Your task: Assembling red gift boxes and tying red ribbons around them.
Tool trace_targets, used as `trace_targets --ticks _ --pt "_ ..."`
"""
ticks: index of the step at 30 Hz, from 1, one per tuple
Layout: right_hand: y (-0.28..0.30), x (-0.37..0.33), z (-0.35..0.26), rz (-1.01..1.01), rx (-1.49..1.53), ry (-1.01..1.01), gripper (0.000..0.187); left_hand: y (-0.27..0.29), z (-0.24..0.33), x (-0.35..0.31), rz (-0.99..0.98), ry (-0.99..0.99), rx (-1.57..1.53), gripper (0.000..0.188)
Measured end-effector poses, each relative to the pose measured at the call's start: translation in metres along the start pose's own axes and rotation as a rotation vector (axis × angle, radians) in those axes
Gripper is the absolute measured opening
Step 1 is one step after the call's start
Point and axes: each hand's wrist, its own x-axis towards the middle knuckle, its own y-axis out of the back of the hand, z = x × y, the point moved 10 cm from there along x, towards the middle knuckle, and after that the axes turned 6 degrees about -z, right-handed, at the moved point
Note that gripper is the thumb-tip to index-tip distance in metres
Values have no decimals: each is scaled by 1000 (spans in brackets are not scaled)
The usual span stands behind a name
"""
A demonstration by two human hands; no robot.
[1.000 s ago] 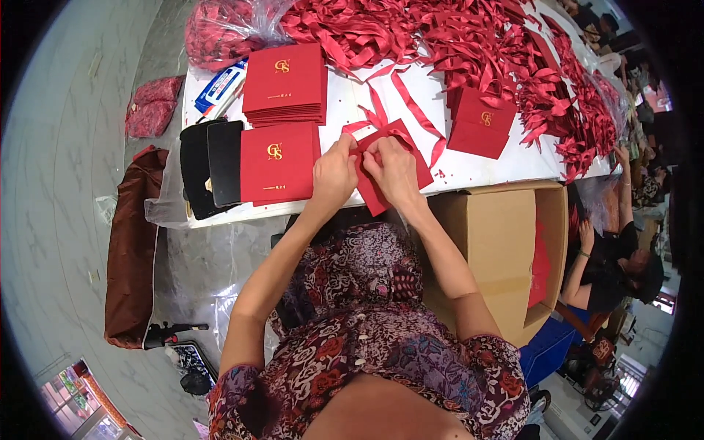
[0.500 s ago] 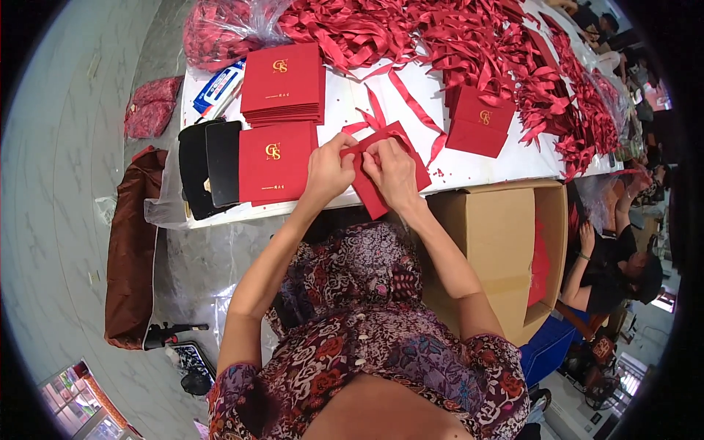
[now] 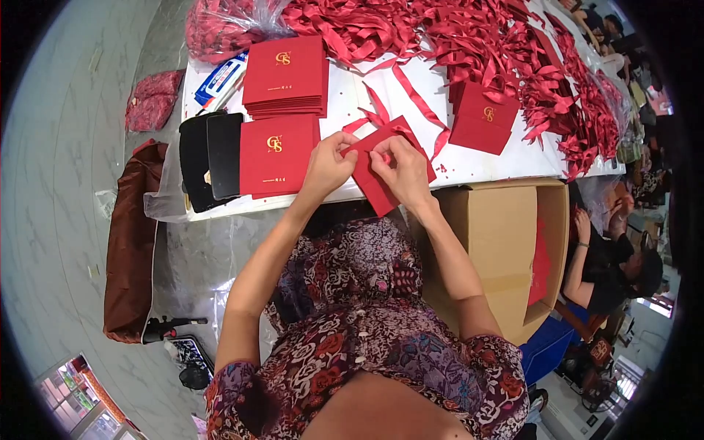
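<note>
A flat red paper bag [image 3: 375, 192] lies tilted at the table's front edge, between my hands. My left hand [image 3: 331, 163] pinches its left edge with thumb and fingers. On top of it, my right hand [image 3: 405, 172] is closed in a pinch on a small bit of red ribbon [image 3: 387, 157]; the fingers partly hide it. A loose ribbon [image 3: 375, 105] trails from behind the bag across the white table. Left of my left hand is a pile of red bags with a gold emblem [image 3: 273, 167], and beyond it a taller stack [image 3: 284, 88].
Heaped red ribbons [image 3: 367, 33] cover the far side of the table [image 3: 345, 95]. Finished-looking bags [image 3: 484, 121] lie at right, a black flat pad [image 3: 224, 158] at left. A cardboard box [image 3: 506, 257] stands by my right arm. Another person [image 3: 609, 257] sits at far right.
My right hand has shifted slightly to the right and its fingers have lifted a little, showing the bit of red ribbon. My left hand still pinches the bag's edge.
</note>
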Motion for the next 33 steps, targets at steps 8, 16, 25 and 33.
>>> trace_targets --ticks 8,16,25,33 --pt "-3 4 2 -18 -23 -33 18 -6 60 -16 15 -26 324 19" --pt "-14 -1 -18 50 -207 150 17 -6 89 -24 58 -131 494 18" --pt "-4 10 -18 -117 -76 93 14 -10 85 -22 21 -150 597 18" --pt "1 34 -3 -201 -181 74 18 -21 96 -32 104 -408 621 21"
